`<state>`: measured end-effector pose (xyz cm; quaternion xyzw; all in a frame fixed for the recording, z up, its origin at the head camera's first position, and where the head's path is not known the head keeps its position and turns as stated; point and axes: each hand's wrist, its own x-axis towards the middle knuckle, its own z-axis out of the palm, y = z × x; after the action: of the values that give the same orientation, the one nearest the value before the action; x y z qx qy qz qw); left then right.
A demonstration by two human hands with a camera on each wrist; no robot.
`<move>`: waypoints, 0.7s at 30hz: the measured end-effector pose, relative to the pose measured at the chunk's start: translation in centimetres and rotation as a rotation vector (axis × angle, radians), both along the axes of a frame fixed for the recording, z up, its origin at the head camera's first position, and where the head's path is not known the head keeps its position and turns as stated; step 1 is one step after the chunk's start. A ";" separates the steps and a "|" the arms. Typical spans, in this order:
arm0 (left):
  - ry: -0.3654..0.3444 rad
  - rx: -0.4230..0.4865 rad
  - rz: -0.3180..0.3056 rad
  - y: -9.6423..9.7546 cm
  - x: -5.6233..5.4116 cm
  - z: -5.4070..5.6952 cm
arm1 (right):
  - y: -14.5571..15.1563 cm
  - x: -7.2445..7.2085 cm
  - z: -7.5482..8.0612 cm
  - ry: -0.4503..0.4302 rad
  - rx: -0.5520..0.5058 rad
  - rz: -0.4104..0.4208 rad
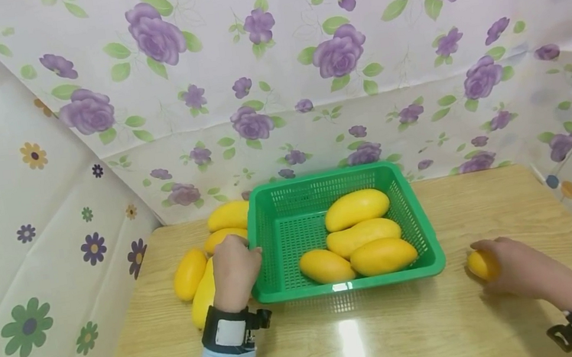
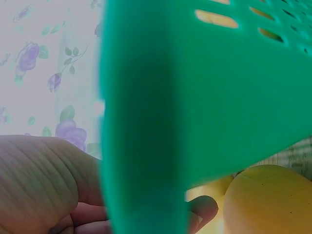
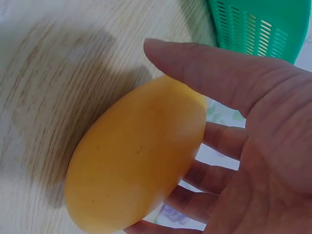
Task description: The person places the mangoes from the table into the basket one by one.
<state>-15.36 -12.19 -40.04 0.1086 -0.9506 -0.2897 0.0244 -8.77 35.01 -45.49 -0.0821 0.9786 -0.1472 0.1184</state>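
Observation:
A green plastic basket (image 1: 426, 232) stands mid-table with several yellow mangoes (image 1: 356, 208), mostly toward its right side. My left hand (image 1: 235, 268) grips the basket's left rim; in the left wrist view a fingertip (image 2: 204, 207) shows past the rim, the rest of the fingers being partly hidden. Right of the basket, my right hand (image 1: 522, 268) holds a single mango (image 3: 136, 156) low over the wooden table. Its thumb (image 3: 195, 66) lies across one end of the fruit and the other fingers curl along the side. Whether this mango touches the table I cannot tell.
Several more mangoes (image 1: 190, 273) lie on the table left of the basket, partly behind my left hand and the rim. Flower-patterned cloth (image 1: 264, 86) hangs along the back, and similar sheets rise at both sides of the wooden table (image 1: 412, 330).

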 end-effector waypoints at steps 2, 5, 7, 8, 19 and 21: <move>-0.002 0.000 0.001 0.0 0.0 0.0 | 0.1 0.0 -0.1 0.013 0.004 0.001; -0.008 0.000 0.002 0.0 0.0 0.0 | 0.1 0.0 -0.2 0.024 0.013 0.004; -0.011 -0.001 0.002 -0.1 0.0 0.0 | 0.2 -0.1 -0.2 0.027 0.024 0.003; -0.012 -0.001 0.003 -0.1 0.0 0.0 | 0.1 -0.2 -0.2 0.022 0.029 0.003; 0.004 0.002 -0.011 -0.1 -0.1 -0.1 | 0.4 -0.7 -0.6 -0.002 0.059 -0.051; 0.000 0.004 -0.007 -0.2 -0.1 -0.1 | 0.5 -0.8 -0.5 -0.028 0.055 -0.065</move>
<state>-15.44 -12.34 -40.11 0.1053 -0.9504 -0.2917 0.0230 -9.57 35.50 -46.02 -0.0448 0.9826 -0.1251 0.1295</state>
